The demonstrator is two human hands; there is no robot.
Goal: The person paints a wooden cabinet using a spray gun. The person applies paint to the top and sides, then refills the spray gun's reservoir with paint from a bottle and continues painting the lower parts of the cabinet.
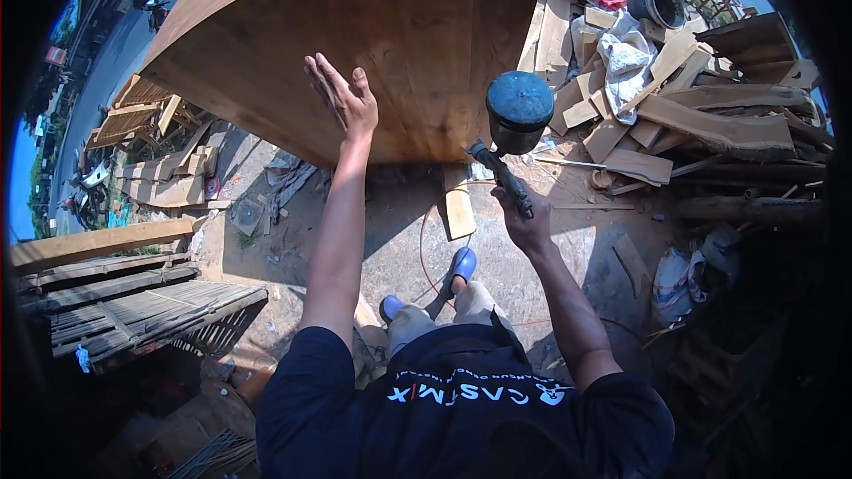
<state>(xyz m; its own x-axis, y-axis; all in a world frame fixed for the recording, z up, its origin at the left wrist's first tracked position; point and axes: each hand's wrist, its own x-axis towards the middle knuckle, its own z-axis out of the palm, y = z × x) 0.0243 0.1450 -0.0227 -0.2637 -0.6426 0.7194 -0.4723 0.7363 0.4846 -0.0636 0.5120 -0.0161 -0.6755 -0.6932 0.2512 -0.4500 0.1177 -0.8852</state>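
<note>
My right hand [525,223] is wrapped round the handle of a paint spray gun [501,173]. A dark round paint cup with a blue-stained lid [520,99] sits on top of the gun. Its nozzle end points toward the lower right part of a large brown wooden panel [426,44] that stands in front of me. My left hand [348,106] is raised before the panel, fingers stretched out and thumb apart, holding nothing. Whether it touches the wood I cannot tell.
Scrap planks [710,120] lie heaped on the right, with a black bucket [657,5] and white sacks among them. A thin hose [426,239] crosses the ground near my blue shoes [463,263]. At the left are slatted bamboo racks [151,310] and more boards.
</note>
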